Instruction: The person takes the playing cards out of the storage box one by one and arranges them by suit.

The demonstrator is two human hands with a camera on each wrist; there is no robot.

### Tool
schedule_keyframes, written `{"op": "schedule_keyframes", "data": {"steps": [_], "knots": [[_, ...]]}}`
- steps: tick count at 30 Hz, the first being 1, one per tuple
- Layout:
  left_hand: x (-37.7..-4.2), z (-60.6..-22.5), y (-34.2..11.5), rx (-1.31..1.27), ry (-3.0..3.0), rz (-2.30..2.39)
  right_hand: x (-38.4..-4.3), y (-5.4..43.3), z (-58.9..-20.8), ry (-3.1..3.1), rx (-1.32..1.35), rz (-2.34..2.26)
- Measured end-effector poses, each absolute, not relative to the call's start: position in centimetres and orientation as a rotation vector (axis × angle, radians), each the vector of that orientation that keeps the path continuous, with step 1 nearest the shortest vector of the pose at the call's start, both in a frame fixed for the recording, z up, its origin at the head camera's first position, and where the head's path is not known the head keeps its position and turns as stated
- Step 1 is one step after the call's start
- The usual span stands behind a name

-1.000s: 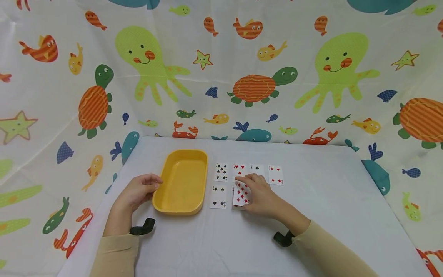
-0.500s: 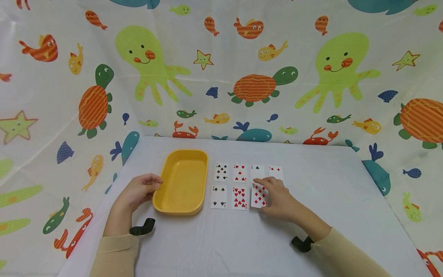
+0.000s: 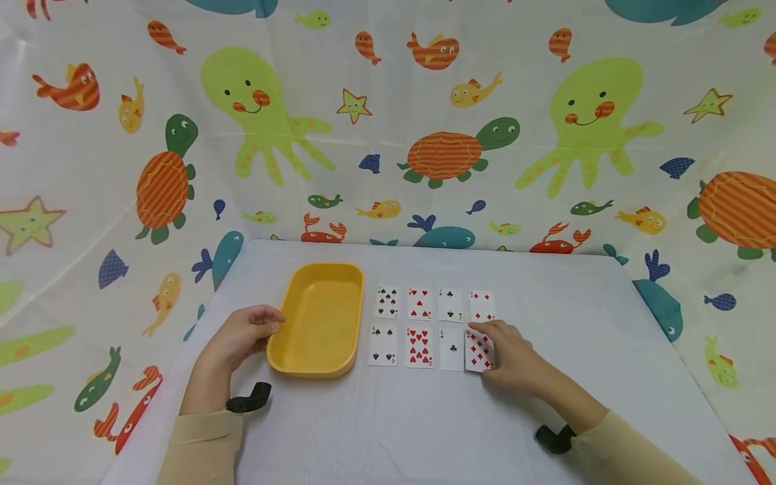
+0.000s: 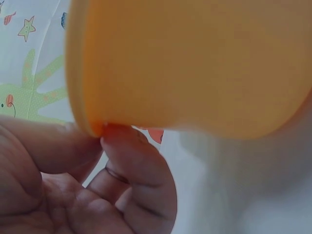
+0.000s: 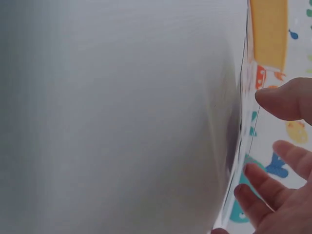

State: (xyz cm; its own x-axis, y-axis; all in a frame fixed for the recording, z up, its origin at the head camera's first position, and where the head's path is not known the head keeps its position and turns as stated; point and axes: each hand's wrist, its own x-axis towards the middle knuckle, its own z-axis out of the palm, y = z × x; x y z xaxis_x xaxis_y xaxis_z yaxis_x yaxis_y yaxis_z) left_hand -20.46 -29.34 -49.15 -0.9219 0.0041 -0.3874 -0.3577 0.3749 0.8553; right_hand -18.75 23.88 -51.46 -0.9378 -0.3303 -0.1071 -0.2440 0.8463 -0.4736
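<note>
My left hand [image 3: 242, 335] pinches the near-left rim of a yellow plastic tray [image 3: 318, 320] between thumb and fingers; the left wrist view shows the tray wall [image 4: 195, 58] close up. My right hand [image 3: 515, 357] holds a playing card [image 3: 479, 350] with several red diamonds, thumb at its near edge and a finger at its far edge. That card is at the right end of the front row, right beside a club card [image 3: 451, 350]. In the right wrist view the thumb [image 5: 285, 100] meets a pale edge; most of the card's face is hidden there.
Left along the front row lie a heart card [image 3: 419, 348] and a spade card [image 3: 383, 345]. Behind them a back row runs spade [image 3: 386, 302], heart [image 3: 419, 304], club [image 3: 450, 305] and diamond [image 3: 482, 305]. A sea-animal printed cloth [image 3: 388, 121] hangs behind the white table [image 3: 364, 431].
My right hand has moved right with the diamond card, from over the heart card, past the club card, to the row's right end. Heart and club cards now show uncovered. My left hand stays put.
</note>
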Motion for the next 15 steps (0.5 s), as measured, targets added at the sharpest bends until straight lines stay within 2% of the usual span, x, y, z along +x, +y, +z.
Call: {"op": "schedule_keyframes", "data": {"steps": [15], "knots": [[-20.2,-49.1,-29.3,-0.272,2.315,1.573,-18.2,25.2,-51.7,2.888,-0.414,-0.611]]}}
